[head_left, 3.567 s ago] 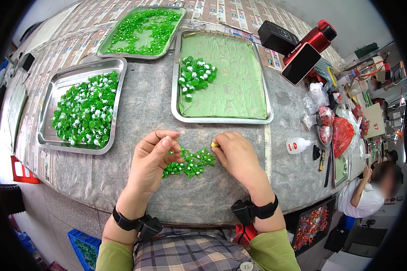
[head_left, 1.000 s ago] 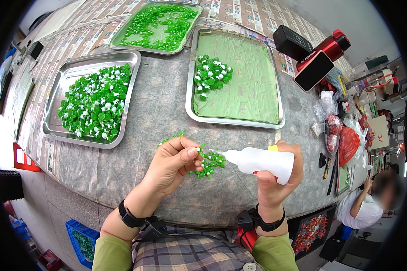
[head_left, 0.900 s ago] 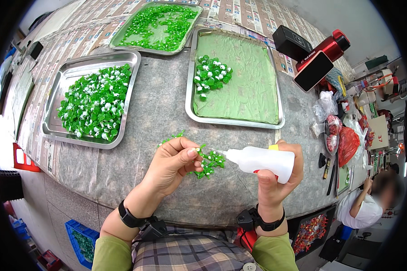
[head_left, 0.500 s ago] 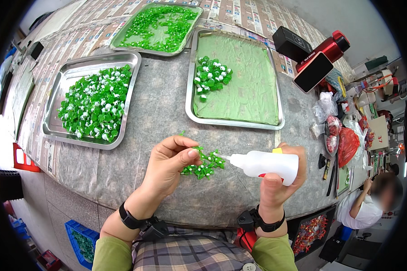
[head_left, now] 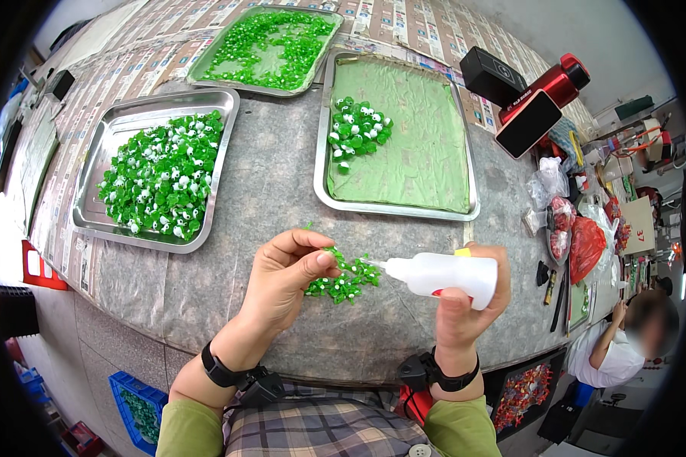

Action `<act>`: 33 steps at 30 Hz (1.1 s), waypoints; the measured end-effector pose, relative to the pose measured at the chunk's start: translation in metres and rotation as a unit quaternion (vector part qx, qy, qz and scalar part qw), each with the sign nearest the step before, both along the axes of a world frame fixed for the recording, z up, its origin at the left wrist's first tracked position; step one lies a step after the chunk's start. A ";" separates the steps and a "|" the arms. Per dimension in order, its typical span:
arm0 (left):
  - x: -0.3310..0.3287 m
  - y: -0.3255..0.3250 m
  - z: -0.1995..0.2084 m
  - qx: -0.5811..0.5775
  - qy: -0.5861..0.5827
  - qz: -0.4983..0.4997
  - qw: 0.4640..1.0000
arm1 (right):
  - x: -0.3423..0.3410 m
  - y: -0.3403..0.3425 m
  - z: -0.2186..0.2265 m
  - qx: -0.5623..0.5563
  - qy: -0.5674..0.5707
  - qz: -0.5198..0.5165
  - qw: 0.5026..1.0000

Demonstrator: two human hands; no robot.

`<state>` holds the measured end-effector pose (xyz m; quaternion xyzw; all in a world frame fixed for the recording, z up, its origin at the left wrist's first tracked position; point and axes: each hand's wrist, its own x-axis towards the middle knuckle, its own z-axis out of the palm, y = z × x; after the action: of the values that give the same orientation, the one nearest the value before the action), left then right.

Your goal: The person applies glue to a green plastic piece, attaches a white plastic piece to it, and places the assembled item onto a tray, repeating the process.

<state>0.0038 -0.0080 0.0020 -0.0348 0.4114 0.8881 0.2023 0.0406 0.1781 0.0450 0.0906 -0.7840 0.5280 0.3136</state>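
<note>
Between thumb and fingertips, my left hand [head_left: 286, 273] pinches a small green plastic piece [head_left: 333, 252], partly hidden by the fingers. My right hand [head_left: 476, 297] is wrapped round a white squeeze bottle [head_left: 443, 278] lying on its side in the air. The bottle's thin nozzle points left at the pinched piece; whether the tip touches it I cannot tell. Under and between my hands, a loose pile of small green pieces with white dots [head_left: 344, 286] lies on the grey table covering [head_left: 274, 175].
A metal tray [head_left: 231, 122] at left holds a heap of green-and-white pieces. A green-lined tray [head_left: 404, 207] carries a small cluster; another tray [head_left: 198, 70] stands behind. At right are a phone [head_left: 527, 124], a red flask [head_left: 556, 78], a black box [head_left: 492, 74] and bags [head_left: 587, 247]. A person [head_left: 613, 350] sits far right.
My right hand has shifted slightly left with the bottle, bringing its nozzle closer to the pinched piece. My left hand has stayed almost still.
</note>
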 end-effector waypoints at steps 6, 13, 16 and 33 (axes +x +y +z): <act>0.000 0.002 -0.001 0.003 -0.008 0.008 1.000 | -0.002 0.039 0.009 -0.245 -0.111 -0.032 0.963; 0.000 0.005 0.001 -0.008 -0.014 0.030 0.999 | 0.005 0.116 -0.028 -0.206 -0.225 -0.079 0.949; -0.001 0.007 0.001 -0.010 -0.015 0.040 0.999 | 0.012 0.140 -0.049 -0.212 -0.221 -0.121 0.944; -0.003 -0.001 0.000 0.013 -0.022 0.015 1.000 | -0.088 0.020 0.000 0.215 -0.196 0.095 0.952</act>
<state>0.0004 -0.0091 0.0016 -0.0583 0.3950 0.8952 0.1982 -0.0471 0.1976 0.0449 0.1248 -0.9127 0.3818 0.0748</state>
